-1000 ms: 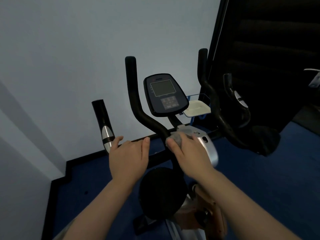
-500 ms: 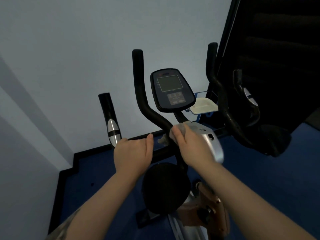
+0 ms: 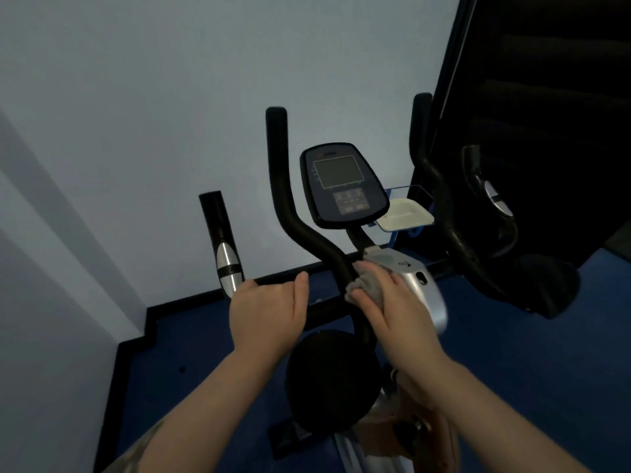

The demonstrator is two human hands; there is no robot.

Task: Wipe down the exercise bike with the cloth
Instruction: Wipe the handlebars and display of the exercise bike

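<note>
The grey cloth (image 3: 367,285) is sitting bunched against the lower bend of the exercise bike's (image 3: 423,295) left handlebar tube (image 3: 290,213), just left of the silver stem housing, and the right hand (image 3: 392,312) is curling its fingers and thumb round the wad, pressing it onto the black tube. From that point the tube's long axis is running up and away to the far left, bending once before rising to its capped end, so the unwiped length is lying ahead of and above the cloth; a stroke would probably need to follow that curve upward rather than go sideways. The left hand (image 3: 266,315) is lying just to the left, fingers curled over the horizontal crossbar (image 3: 324,317), thumb raised, seemingly steadying the frame; it is holding no cloth. The right hand is therefore the nearer one to the tube's bend. Beyond, the console (image 3: 343,186) is tilting toward the viewer, well clear of both hands, with the short silver-banded grip (image 3: 222,240) standing further left and a white tray (image 3: 404,215) to the right.
</note>
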